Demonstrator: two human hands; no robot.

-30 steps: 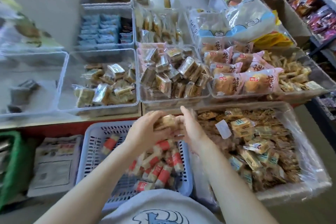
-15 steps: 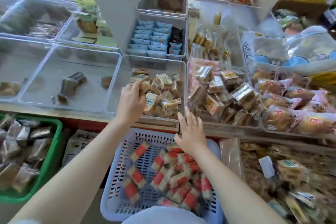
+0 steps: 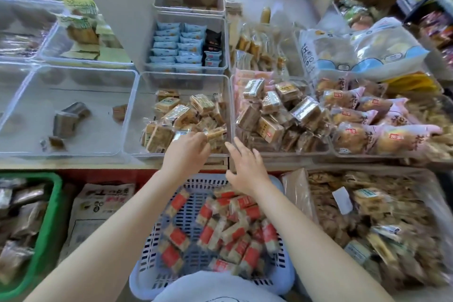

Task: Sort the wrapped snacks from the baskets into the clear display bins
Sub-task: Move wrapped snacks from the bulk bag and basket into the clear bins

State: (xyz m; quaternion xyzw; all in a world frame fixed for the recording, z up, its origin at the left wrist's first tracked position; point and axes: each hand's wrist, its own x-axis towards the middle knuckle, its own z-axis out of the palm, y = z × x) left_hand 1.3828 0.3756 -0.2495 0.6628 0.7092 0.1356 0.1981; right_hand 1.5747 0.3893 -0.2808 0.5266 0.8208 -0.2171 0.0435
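Hands (image 3: 215, 157) at clear bin (image 3: 137, 115); tan clear-wrapped snacks (image 3: 181, 117) inside.

Snack basket (image 3: 171, 279) before display bins (image 3: 137, 115); bag (image 3: 367, 49) right.

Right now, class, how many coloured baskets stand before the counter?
2: the blue basket at bottom centre; the green basket at far left, partly cropped. Others may be hidden.
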